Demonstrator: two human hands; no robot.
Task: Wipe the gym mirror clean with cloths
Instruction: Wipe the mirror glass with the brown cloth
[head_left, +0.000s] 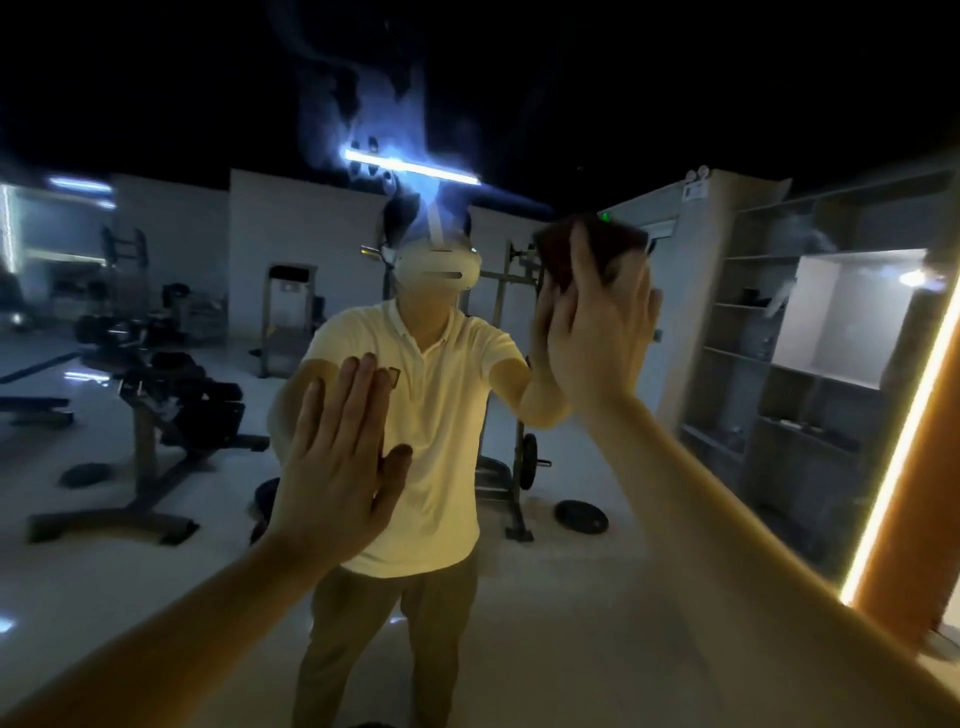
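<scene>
right hand (597, 343) flat, fingers straight, pressing dark cloth (615, 244) on mirror (649, 545), upper middle, toward its right edge. left hand (337, 467) flat on the glass lower down, holding nothing. risks: bare palm may leave prints; unpinched cloth may slip; smears (363, 104) near top edge missed. no legible writing.

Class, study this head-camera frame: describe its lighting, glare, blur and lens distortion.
Head view: dim overall, with black vignetted corners; a ceiling tube reflected in the mirror flares blue-white and lights up smears above it; a warm light strip glows at the right edge; the wide-angle lens tilts the shelves; the right hand and its dark cloth look soft.
</scene>
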